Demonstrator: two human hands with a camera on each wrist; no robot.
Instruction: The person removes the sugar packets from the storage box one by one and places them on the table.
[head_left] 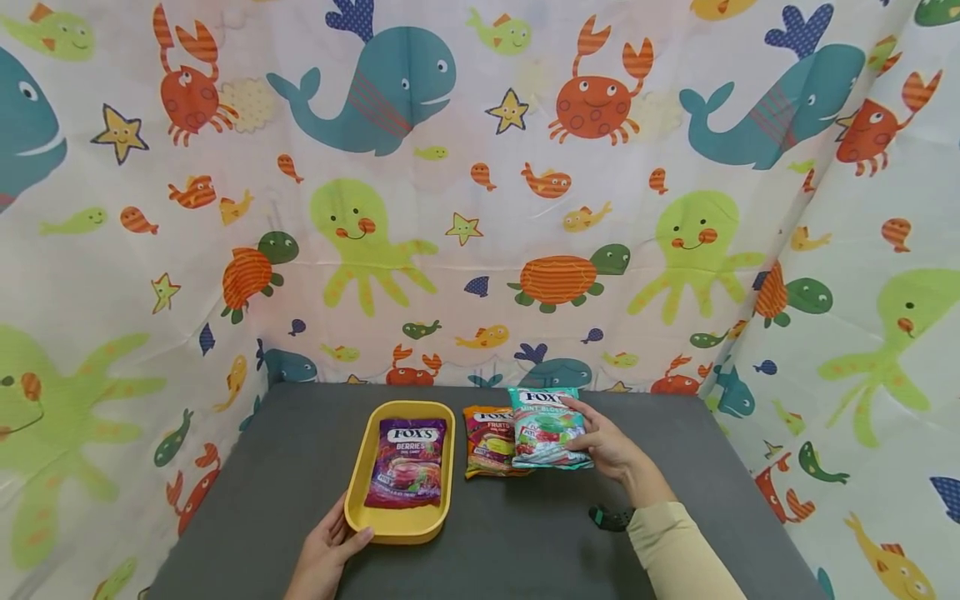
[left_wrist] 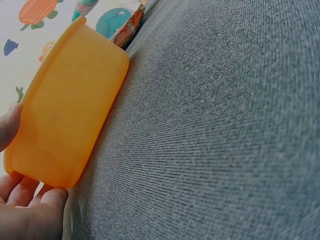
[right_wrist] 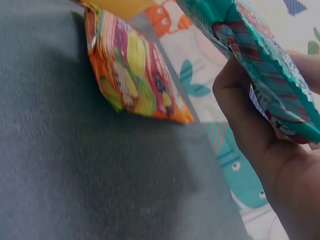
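Observation:
A yellow plastic tray [head_left: 397, 530] sits on the dark table, with a purple bag of berries candy [head_left: 408, 462] lying inside it. My left hand [head_left: 330, 550] grips the tray's near left corner, thumb at the rim and fingers against the outer wall below. To the right of the tray, an orange bag of fruits candy [right_wrist: 135, 70] lies on the table. Above the table, my right hand [head_left: 611, 446] holds a teal bag of mint candy [head_left: 547, 433] by its right side. In the head view that bag partly covers the orange one.
A dark band [head_left: 609, 518] shows at the right wrist, by a pale yellow sleeve [head_left: 675, 550]. The grey table [head_left: 517, 542] ends at a curtain [head_left: 465, 250] printed with sea animals, which stands behind and on both sides.

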